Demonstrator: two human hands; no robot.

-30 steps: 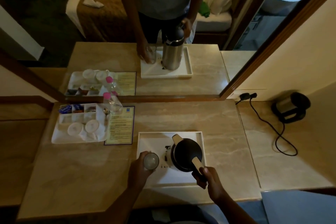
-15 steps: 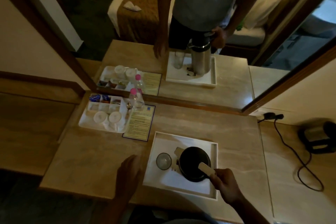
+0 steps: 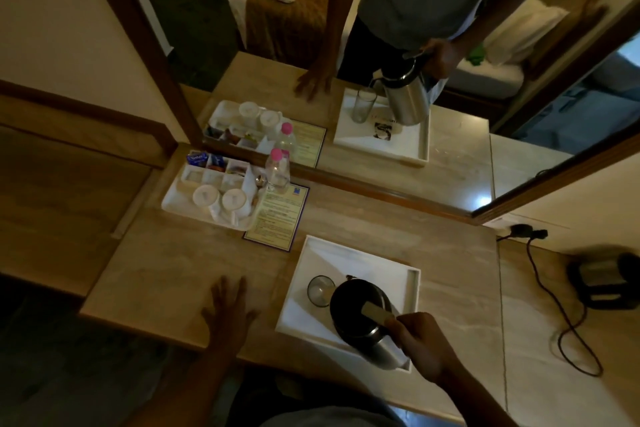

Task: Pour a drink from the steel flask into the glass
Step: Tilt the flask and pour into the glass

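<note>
Steel flask hangs tipped over the white tray, spout toward the glass standing near the tray's left rim. Right hand is clenched round the flask's handle. Left hand lies flat with fingers spread on bare tabletop beside the tray, near the front edge.

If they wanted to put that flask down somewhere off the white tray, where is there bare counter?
Bare marble lies between the left hand and the condiment tray, and a wider patch between the white tray and the kettle cord. The back left is crowded: cups, sachets, water bottle and card. On the white tray, the glass sits right by the flask.
</note>
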